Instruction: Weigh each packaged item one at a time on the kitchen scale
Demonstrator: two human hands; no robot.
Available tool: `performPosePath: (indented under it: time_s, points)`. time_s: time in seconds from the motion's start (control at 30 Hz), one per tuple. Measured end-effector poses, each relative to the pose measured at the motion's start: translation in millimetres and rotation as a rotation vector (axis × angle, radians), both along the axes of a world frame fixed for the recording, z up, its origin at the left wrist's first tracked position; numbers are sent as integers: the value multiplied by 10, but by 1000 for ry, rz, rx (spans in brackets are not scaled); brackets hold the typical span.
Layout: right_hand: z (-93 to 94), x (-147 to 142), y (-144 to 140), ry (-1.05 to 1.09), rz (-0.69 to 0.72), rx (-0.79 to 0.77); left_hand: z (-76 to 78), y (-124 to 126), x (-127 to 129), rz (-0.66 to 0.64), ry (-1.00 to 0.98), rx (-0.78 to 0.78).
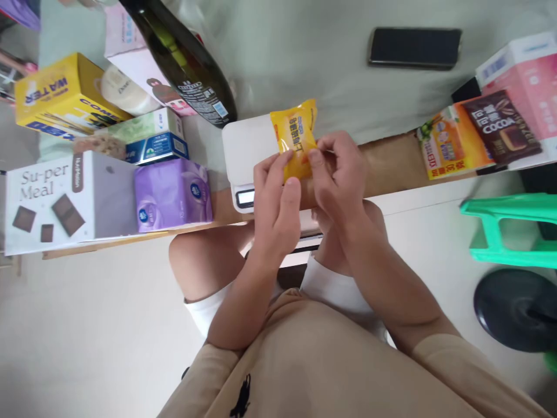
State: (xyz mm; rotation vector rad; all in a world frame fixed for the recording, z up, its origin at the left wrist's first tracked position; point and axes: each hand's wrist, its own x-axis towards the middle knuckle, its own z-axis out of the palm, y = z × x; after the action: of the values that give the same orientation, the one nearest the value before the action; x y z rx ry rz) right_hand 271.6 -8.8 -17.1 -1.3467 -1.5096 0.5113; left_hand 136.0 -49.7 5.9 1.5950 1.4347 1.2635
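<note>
A small yellow soap packet with dark Chinese lettering [296,129] is held up between my two hands, over the right side of a white kitchen scale [247,154]. My left hand [278,206] pinches the packet's lower left part with the fingers. On its lower right edge, my right hand [338,171] grips with thumb and bent forefinger. The scale's small display [245,198] shows just left of my left hand, too bright to read. Part of the scale is hidden behind the packet and my left hand.
Left of the scale stand a purple tissue pack [172,194], a white Su-per Meal box [69,200], a yellow box [65,96] and a dark green bottle [187,64]. A phone [415,47] lies at the back; snack packets [456,139] are on the right. A green stool [513,229] is below.
</note>
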Motion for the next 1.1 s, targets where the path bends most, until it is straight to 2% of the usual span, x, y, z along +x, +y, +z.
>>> performPosePath:
  time_s: [0.17,0.33,0.47,0.57,0.73,0.9,1.0,1.1]
  points:
    - [54,569,-275,-76,-174,-38,6,-136,507,-197,-13,-75]
    - [-50,1099,-538,-83,-437,-280,33,-173,1071,-419,25,-210]
    - [-144,1321,-581,-57,-533,-343,27,-127,1348,-522,53,-316]
    - [-175,1362,-537,-51,-570,-326,-83,-98,1454,-523,11,-322]
    - [-182,1301,-464,-8,-619,-274,-290,-122,1524,-460,14,-167]
    - [-276,1319,-526,82,-579,-242,-277,-127,1545,-463,104,-218]
    - [-356,1384,-645,42,-523,-188,-250,-111,1571,-505,196,-229]
    - [-422,1424,-778,5,-530,-221,-259,-112,1593,-503,263,-187]
